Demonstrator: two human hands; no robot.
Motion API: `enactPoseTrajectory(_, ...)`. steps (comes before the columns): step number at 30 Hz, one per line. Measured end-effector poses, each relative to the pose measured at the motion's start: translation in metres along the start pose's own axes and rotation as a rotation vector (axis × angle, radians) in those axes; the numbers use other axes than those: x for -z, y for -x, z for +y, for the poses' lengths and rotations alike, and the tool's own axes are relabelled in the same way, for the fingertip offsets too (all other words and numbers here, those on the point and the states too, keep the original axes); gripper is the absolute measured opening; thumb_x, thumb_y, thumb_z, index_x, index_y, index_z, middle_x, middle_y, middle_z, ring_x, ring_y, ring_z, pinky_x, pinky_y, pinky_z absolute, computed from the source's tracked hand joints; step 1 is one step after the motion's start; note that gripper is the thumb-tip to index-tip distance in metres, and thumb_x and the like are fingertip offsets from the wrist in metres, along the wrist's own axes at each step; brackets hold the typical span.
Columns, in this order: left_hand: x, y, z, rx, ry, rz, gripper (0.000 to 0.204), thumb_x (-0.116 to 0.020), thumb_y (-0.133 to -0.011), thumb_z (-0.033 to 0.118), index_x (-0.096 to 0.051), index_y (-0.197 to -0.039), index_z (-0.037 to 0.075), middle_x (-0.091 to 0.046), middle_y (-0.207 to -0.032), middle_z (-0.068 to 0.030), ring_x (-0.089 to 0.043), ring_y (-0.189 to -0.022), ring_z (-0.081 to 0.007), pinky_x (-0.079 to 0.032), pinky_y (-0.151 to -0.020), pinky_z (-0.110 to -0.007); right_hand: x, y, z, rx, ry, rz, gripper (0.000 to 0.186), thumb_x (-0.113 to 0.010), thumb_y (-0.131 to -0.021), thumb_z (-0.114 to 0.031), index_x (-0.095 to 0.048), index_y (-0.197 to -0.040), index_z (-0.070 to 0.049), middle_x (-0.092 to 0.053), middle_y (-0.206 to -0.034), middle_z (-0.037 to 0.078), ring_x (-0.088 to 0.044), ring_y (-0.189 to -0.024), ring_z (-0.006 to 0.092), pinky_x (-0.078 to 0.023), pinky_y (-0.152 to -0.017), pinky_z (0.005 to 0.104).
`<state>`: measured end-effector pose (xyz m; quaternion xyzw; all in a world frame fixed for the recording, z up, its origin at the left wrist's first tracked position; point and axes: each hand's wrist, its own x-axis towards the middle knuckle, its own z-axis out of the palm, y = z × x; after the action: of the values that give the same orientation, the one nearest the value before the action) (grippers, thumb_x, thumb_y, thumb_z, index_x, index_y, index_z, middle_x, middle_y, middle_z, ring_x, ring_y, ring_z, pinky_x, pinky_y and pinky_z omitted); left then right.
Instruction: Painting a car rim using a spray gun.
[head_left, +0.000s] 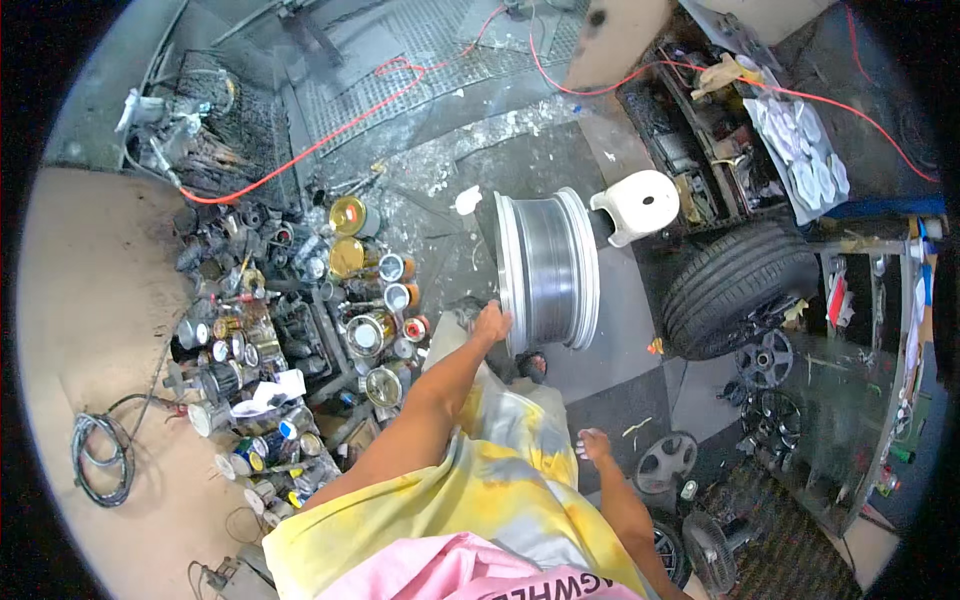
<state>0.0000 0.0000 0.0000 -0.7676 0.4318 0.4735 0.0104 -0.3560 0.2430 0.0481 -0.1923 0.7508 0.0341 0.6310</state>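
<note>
Left hand (490, 323): fingers curled on the rim edge, steadying it upright.
Wheel rim (548, 270): silver, standing on edge on the floor, beside the tyre (738, 288).
Right hand (592, 443): hanging free, seemingly loose and empty.
Paint cans (372, 330): clustered left.

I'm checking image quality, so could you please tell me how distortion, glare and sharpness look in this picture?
Head view: fisheye bends straight edges near the black rim; daylight gives glare on the silver wheel rim under the left hand; the centre is fairly sharp, the paint cans soften leftward.

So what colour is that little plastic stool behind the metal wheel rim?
White plastic stool, clearest in the head view.
</note>
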Motion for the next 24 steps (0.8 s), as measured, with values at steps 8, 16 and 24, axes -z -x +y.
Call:
enactPoseTrajectory(8, 0.053, -0.110, 0.077, 0.001, 0.133, -0.063, 0.059, -0.058, -0.096, 0.040, -0.046, -0.135, -0.003, -0.061, -0.126, -0.0347, -0.058, -0.121, -0.0486, -0.045, -0.104, -0.053, 0.073, -0.128, -0.188, 0.513, 0.217, 0.272, 0.026, -0.060, -0.100, -0.028, -0.065, -0.113, -0.005, -0.067, -0.089, 0.006, -0.064, -0.066, 0.0163, -0.052, -0.054, 0.0308)
enactPoseTrajectory(16, 0.144, -0.203, 0.137, -0.172, 0.326, -0.079, 0.063, -0.061, -0.095, 0.042, -0.046, -0.137, -0.003, -0.066, -0.115, -0.0333, -0.058, -0.119, -0.0507, -0.046, -0.103, -0.054, 0.048, -0.184, -0.382, 0.824, 0.554, 0.653, 0.061, -0.077, -0.083, -0.021, -0.054, -0.135, 0.000, -0.071, -0.110, 0.021, -0.067, -0.098, 0.0397, -0.052, -0.090, 0.0480)
enactPoseTrajectory(24, 0.166, -0.250, 0.154, -0.256, 0.533, -0.092, 0.050, -0.052, -0.102, 0.041, -0.057, -0.122, -0.004, -0.066, -0.107, -0.0349, -0.062, -0.105, -0.0533, -0.048, -0.094, -0.059, 0.072, -0.221, -0.631, 0.421, 0.443, 0.463, 0.044, -0.060, -0.081, -0.011, -0.063, -0.122, 0.007, -0.072, -0.100, 0.020, -0.068, -0.089, 0.0283, -0.052, -0.081, 0.0383)
